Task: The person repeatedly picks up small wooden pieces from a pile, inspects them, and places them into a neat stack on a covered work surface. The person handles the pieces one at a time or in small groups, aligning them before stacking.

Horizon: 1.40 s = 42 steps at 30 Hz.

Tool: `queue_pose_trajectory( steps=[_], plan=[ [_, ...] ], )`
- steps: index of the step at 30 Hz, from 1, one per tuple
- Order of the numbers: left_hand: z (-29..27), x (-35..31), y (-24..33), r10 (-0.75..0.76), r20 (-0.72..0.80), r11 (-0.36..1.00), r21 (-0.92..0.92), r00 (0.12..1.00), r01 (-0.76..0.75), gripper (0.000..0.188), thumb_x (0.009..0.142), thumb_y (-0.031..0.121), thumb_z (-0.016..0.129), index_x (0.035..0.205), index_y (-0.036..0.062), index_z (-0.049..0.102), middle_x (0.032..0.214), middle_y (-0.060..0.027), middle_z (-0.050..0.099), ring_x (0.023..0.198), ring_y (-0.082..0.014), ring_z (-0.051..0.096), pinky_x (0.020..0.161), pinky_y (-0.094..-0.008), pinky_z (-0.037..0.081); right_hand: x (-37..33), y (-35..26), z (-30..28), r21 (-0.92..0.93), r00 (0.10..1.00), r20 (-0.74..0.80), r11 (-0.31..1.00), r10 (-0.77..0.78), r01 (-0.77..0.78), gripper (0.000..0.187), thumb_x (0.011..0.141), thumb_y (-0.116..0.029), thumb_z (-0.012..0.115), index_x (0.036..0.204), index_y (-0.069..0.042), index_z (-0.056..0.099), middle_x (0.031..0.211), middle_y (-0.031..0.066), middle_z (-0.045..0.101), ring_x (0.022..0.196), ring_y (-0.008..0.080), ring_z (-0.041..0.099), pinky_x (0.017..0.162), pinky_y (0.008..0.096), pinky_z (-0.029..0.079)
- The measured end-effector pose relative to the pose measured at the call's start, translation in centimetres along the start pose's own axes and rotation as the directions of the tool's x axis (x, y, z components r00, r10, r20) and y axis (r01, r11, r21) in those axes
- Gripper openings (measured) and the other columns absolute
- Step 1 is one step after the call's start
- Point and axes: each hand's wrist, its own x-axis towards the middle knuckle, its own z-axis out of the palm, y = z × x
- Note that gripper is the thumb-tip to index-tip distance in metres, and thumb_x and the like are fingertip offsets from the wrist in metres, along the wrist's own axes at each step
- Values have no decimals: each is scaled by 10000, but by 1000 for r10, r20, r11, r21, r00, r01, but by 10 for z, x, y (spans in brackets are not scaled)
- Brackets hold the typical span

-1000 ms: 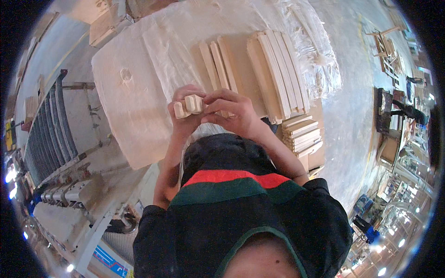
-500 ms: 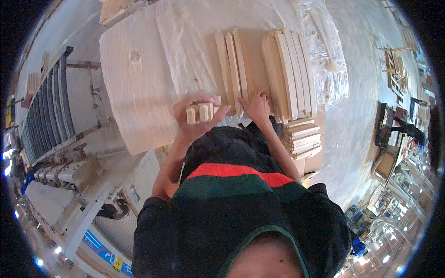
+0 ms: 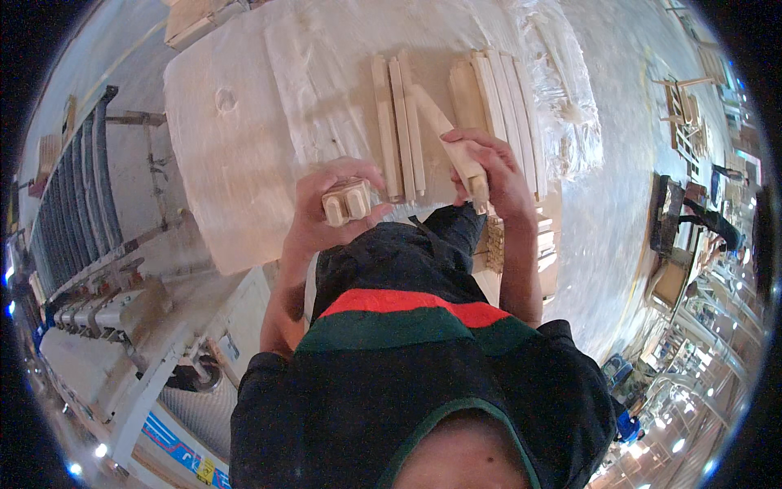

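Observation:
My left hand (image 3: 312,210) is wrapped round a short bundle of pale wooden slats (image 3: 348,203), whose rounded ends face up toward me. In my right hand (image 3: 507,181) is a single wooden slat (image 3: 440,124), gripped near its near end and slanting away to the far left. Between the hands several loose slats (image 3: 397,122) lie side by side on the plastic-wrapped stack. Just beyond my right hand stands a thicker row of slats (image 3: 509,98), partly hidden by the hand.
Clear plastic sheeting (image 3: 562,90) is crumpled along the stack's right side. More short wooden pieces (image 3: 546,244) are piled beside my right forearm. At left are a rack of dark bars (image 3: 77,196) and a pale machine (image 3: 90,350). Another person (image 3: 717,224) is far right.
My right hand has lifted one slat off the loose group and moved right with it, tilting it. My left hand keeps its bundle, shifted slightly left.

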Motion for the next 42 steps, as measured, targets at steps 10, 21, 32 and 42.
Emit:
queue_pose_trajectory(
  steps=[10,21,32,42],
  plan=[
    [8,6,-6,84,-68,995,-40,994,-86,425,682,32,801,1067,21,624,1125,-184,654,1114,-307,607,915,-382,496,7,-8,47,-9,909,340,966,-242,260,442,822,14,645,1230,-10,476,950,133,646,623,168,665,532,280,558],
    [-6,-16,8,10,-224,1000,6,975,-8,547,697,196,828,1140,-28,600,1152,-209,633,1130,-307,589,944,-371,478,20,27,72,-66,914,366,975,-176,214,435,850,4,618,1265,-55,502,749,57,651,595,109,627,479,227,473],
    [-4,-16,-6,106,-278,994,2,955,-110,465,698,36,806,1109,-52,606,1180,-269,596,1151,-320,567,942,-390,484,30,30,78,-592,825,384,576,-414,564,570,782,-46,729,1316,-137,552,725,35,633,621,69,560,557,269,478],
    [-7,-12,4,140,-177,986,113,974,-121,430,680,26,801,1062,-16,609,1018,-221,671,960,-314,664,847,-394,526,65,138,-17,-968,940,-211,187,-268,-164,589,810,-426,679,1183,12,551,908,231,617,887,444,606,724,500,506]
  ],
)
